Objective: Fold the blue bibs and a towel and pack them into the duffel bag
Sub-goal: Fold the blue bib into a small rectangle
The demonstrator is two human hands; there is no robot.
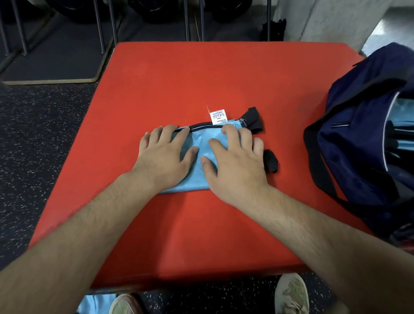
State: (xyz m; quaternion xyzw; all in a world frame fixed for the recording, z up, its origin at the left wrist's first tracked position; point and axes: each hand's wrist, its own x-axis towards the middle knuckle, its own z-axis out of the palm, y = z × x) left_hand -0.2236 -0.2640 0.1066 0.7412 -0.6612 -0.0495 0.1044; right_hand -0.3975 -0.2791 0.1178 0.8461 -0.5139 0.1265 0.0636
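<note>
A folded light-blue mesh bib with black trim (pixel 202 154) lies near the middle of the red padded square mat (pixel 174 87), a little toward 3 o'clock of its centre. Both hands lie flat on it, palms down. The left hand (pixel 164 156) covers the bib's 9 o'clock half, its fingers straight and slightly spread, the fingertips reaching the black-trimmed far edge at 12 o'clock; it presses the cloth and grips nothing. The right hand (pixel 234 165) covers the 3 o'clock half in the same way, fingers extended and a little arched, thumb laid across the blue fabric toward the left thumb, also pressing with nothing held in it.

A small white care label (pixel 218 117) sticks out from the bib's far edge at 12 o'clock, just beyond the right hand's fingertips. Black strap ends (pixel 254 119) poke out at the bib's 2 o'clock corner, and another black strap piece (pixel 270 160) lies on the mat just beside the right hand at 3 o'clock.

At 3 o'clock, on the mat's edge, sits the navy-blue fabric duffel bag with black straps (pixel 357 155), its mouth open; light-blue folded cloth with dark stripes (pixel 399 134) shows inside it.

At 6 o'clock, below the mat's near edge, two pale sneakers (pixel 291 295) stand on the dark speckled floor (pixel 29 140), with a piece of light-blue cloth (pixel 94 309) at 7 o'clock beside the left shoe.
</note>
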